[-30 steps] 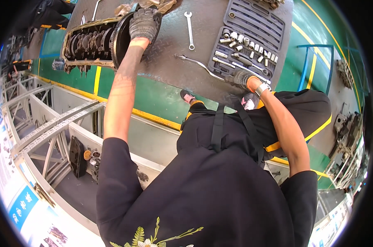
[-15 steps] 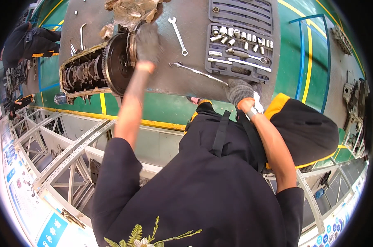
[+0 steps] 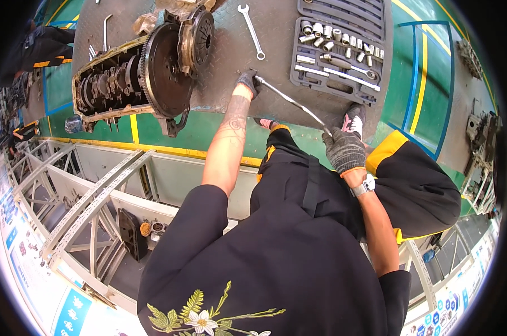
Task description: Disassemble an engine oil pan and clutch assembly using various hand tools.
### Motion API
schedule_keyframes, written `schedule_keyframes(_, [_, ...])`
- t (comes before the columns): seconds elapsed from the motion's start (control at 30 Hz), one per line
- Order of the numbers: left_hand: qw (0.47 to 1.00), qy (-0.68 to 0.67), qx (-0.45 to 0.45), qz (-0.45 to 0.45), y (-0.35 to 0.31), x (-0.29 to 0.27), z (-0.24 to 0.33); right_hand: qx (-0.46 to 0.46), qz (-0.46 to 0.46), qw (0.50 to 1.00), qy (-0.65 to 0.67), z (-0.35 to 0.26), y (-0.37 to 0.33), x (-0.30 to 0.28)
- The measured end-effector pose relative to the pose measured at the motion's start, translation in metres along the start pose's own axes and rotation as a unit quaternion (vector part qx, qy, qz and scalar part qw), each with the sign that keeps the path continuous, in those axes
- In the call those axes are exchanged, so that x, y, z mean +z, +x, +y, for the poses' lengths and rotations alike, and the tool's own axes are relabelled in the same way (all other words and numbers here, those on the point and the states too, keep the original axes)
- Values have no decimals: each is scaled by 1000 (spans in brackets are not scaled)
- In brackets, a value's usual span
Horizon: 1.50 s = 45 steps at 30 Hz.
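A long chrome wrench bar (image 3: 292,102) stretches slantwise between my two gloved hands. My left hand (image 3: 248,84) closes round its far end above the metal table, hiding most of the head there. On the near end, my right hand (image 3: 345,150) is wrapped round the handle in front of my lap. Left of my left hand lies an engine block (image 3: 110,87) with its crankshaft showing. A toothed flywheel (image 3: 166,70) is at its right end, with a round clutch cover (image 3: 200,42) beside it. A combination wrench (image 3: 251,33) lies flat beyond my left hand.
An open grey socket case (image 3: 340,92) with sockets and a ratchet sits at the table's right. Crumpled brown paper (image 3: 147,23) and a bent rod (image 3: 105,32) lie at the far left. My shoe (image 3: 353,119) is by the table edge; metal frames (image 3: 96,196) stand behind me.
My left hand has come away from the clutch cover, moved right and taken hold of the bar's far end. My right hand has drawn nearer to me, still holding the handle.
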<state>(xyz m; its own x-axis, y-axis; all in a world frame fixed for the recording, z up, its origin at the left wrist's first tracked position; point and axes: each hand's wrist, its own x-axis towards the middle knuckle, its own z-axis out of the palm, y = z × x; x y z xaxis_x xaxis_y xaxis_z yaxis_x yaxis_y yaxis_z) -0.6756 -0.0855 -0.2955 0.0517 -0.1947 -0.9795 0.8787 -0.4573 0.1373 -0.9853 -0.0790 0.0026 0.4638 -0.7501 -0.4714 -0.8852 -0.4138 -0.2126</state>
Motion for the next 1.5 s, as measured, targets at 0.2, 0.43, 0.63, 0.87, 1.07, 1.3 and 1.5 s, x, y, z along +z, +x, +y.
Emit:
schedule_keyframes(0.2, [994,-97,2,-44,-6,-7,21,14,14,1000,-20,-13,-19,-13])
schedule_keyframes(0.43, [989,-114,73,-51,-146,6,-15,-61,45,983,168,3,-13,-7])
schedule_keyframes(0.63, [919,-325,141,-171,-104,-47,21,99,-279,869,397,3,95,34])
schedule_keyframes(0.87, [915,-299,134,-238,-65,-74,42,-15,-266,907,326,5,146,102])
schedule_keyframes(1.07, [934,-253,204,-147,-59,-67,48,-152,-280,797,514,8,169,155])
schedule_keyframes(1.3, [946,-188,244,-102,-64,-73,47,117,-471,556,674,27,177,171])
schedule_keyframes(1.5, [947,-177,258,-70,-69,-85,45,103,-510,562,643,33,190,166])
